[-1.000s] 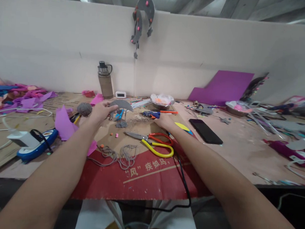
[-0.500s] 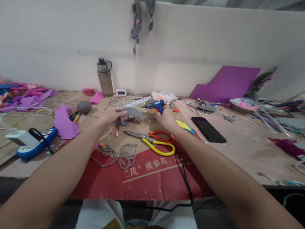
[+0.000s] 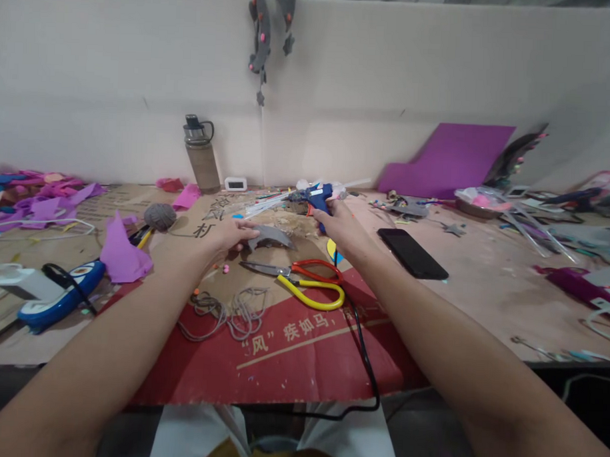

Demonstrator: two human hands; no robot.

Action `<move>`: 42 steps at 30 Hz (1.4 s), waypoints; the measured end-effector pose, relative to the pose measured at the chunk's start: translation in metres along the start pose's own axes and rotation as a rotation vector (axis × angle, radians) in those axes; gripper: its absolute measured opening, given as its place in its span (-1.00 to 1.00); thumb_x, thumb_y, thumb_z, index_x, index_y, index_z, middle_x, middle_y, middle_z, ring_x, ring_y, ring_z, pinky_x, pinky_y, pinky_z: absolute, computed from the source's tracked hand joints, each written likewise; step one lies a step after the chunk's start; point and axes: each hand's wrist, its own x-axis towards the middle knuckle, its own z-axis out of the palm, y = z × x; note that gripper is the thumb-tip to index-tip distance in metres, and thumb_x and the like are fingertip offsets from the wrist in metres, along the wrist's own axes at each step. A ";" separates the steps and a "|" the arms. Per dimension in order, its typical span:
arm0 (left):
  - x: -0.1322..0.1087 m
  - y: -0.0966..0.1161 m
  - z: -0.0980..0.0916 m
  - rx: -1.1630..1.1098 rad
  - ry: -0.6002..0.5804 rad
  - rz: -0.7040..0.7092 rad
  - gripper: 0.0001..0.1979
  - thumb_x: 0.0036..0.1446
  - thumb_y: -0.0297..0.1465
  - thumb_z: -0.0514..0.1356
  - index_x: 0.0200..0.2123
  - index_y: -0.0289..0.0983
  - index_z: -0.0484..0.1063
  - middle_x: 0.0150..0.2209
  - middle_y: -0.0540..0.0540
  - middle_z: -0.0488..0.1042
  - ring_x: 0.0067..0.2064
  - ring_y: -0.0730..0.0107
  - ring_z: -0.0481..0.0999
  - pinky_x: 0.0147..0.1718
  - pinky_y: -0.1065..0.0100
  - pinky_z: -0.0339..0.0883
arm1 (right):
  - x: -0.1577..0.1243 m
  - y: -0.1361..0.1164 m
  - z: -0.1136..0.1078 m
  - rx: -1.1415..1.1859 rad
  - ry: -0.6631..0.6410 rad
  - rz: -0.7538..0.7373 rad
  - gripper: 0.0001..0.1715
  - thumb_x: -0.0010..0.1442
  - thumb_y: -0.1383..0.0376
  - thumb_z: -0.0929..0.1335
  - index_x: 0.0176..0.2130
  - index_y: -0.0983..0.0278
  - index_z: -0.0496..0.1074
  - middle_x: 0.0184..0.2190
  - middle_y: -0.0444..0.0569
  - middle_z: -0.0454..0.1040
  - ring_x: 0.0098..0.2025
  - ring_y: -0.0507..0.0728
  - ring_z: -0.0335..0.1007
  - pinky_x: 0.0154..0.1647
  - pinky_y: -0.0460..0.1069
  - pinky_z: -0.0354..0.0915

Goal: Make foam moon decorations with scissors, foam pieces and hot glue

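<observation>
My left hand (image 3: 237,234) is closed on the end of a grey felt crescent (image 3: 273,237), which it holds low over the cardboard. In my right hand (image 3: 339,223) is a blue glue gun (image 3: 322,197), its nozzle pointing left and a clear glue stick jutting from its back. The fingers wrap around its handle. Between my forearms lie scissors (image 3: 315,294) with one red and one yellow handle. Nearer to me is a loose tangle of grey cord (image 3: 246,313). Small pink beads (image 3: 226,269) rest beside the scissor tips.
A black phone (image 3: 412,253) lies to the right. At left are a blue power strip (image 3: 62,297), purple felt (image 3: 127,252) and a grey yarn ball (image 3: 160,216). A bottle (image 3: 202,158) stands at the back. A black cable (image 3: 363,350) hangs over the front edge.
My right hand has lifted the glue gun slightly and turned it more upright. The grey crescent has shifted a little to the right and lower with my left hand.
</observation>
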 end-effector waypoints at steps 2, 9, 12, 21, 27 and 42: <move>-0.002 0.002 0.000 -0.018 -0.055 -0.026 -0.50 -0.07 -0.30 0.39 -0.01 -0.21 0.48 -0.65 0.03 0.40 -0.75 0.59 0.18 -0.76 0.54 0.05 | -0.004 -0.006 0.000 0.061 0.000 0.013 -0.77 0.15 0.30 0.29 -0.14 0.26 0.26 -0.31 -0.07 0.40 -0.43 0.00 0.34 -0.51 -0.11 0.27; -0.024 0.012 0.011 0.236 0.093 0.025 -0.49 -0.07 -0.34 0.37 0.02 -0.23 0.50 -0.80 0.10 0.23 -0.82 0.41 0.18 -0.81 0.43 0.01 | -0.010 -0.016 0.001 0.067 -0.031 0.040 -0.80 0.13 0.41 0.28 -0.20 0.26 0.21 -0.32 -0.07 0.43 -0.44 -0.01 0.39 -0.56 -0.15 0.23; -0.022 0.013 0.011 0.179 0.099 0.034 -0.52 -0.08 -0.39 0.38 -0.01 -0.27 0.52 -0.77 0.08 0.28 -0.81 0.45 0.16 -0.80 0.45 -0.02 | -0.009 -0.013 0.003 0.095 -0.007 0.055 -0.81 0.11 0.42 0.29 -0.23 0.26 0.21 -0.32 -0.08 0.43 -0.48 -0.03 0.34 -0.57 -0.14 0.22; -0.006 0.031 -0.007 -0.380 0.001 0.266 -0.72 -0.07 -0.52 0.35 -0.20 -0.37 0.56 -0.54 -0.03 0.48 -0.62 0.61 0.34 -0.71 0.59 0.17 | 0.004 0.001 -0.003 0.227 0.064 0.056 -0.74 0.07 0.31 0.31 -0.19 0.26 0.22 -0.24 -0.07 0.44 -0.47 -0.03 0.34 -0.56 -0.13 0.19; -0.025 0.049 -0.021 -0.557 0.062 0.300 -0.75 -0.03 -0.61 0.30 -0.21 -0.38 0.53 -0.51 -0.02 0.50 -0.59 0.59 0.42 -0.64 0.58 0.31 | 0.003 -0.001 -0.004 0.211 0.058 0.066 -0.70 0.05 0.30 0.32 -0.17 0.26 0.22 -0.31 -0.11 0.40 -0.46 -0.04 0.34 -0.55 -0.15 0.21; -0.092 0.079 -0.103 -0.261 0.219 0.365 -0.68 0.17 -0.65 0.13 -0.08 -0.29 0.55 -0.50 0.01 0.51 -0.55 0.66 0.38 -0.56 0.60 0.24 | -0.002 -0.005 0.001 0.187 0.055 0.018 -0.77 0.13 0.33 0.28 -0.16 0.26 0.22 -0.18 0.01 0.45 -0.45 -0.02 0.35 -0.57 -0.14 0.24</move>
